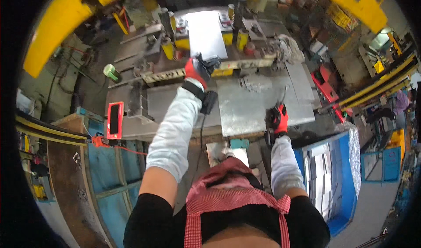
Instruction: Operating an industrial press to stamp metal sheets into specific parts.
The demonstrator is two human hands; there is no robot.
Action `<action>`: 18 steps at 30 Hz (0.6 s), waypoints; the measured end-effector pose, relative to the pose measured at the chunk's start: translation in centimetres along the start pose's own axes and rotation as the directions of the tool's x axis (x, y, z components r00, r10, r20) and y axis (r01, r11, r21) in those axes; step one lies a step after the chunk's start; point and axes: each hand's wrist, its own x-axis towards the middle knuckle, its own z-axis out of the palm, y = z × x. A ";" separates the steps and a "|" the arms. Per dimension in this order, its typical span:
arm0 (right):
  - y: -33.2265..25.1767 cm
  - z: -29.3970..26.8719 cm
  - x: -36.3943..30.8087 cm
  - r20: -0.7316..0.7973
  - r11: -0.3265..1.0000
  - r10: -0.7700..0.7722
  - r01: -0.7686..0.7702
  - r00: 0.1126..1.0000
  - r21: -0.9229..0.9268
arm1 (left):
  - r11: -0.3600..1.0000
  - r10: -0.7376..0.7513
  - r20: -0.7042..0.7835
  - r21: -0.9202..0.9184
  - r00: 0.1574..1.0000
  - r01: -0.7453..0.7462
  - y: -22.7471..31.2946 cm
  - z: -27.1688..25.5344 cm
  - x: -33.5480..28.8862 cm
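A bright, flat metal sheet [206,30] lies in the press ahead of me, between the yellow-and-dark die posts. My left hand [200,70], in a red and black glove, is at the near edge of this sheet, its fingers closed at the edge. My right hand [277,117], gloved the same way, is closed above the right part of a wide grey metal plate [241,112] on the table. From its fingers a thin rod with a curved tip [286,91] sticks up; its lower part is hidden by the glove.
A red-framed device with a dark face [115,120] lies at the table's left end. A green-and-white cup [111,72] stands farther left. Right of me, a blue bin [348,182] holds several pale metal strips. A crumpled cloth [288,50] lies at the press's right side.
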 end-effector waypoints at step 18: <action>-15.4 26.0 14.9 0.842 0.970 -0.212 0.209 0.495 0.122 | 0.969 -0.189 -0.157 -0.189 0.969 0.158 -0.6 0.3 0.1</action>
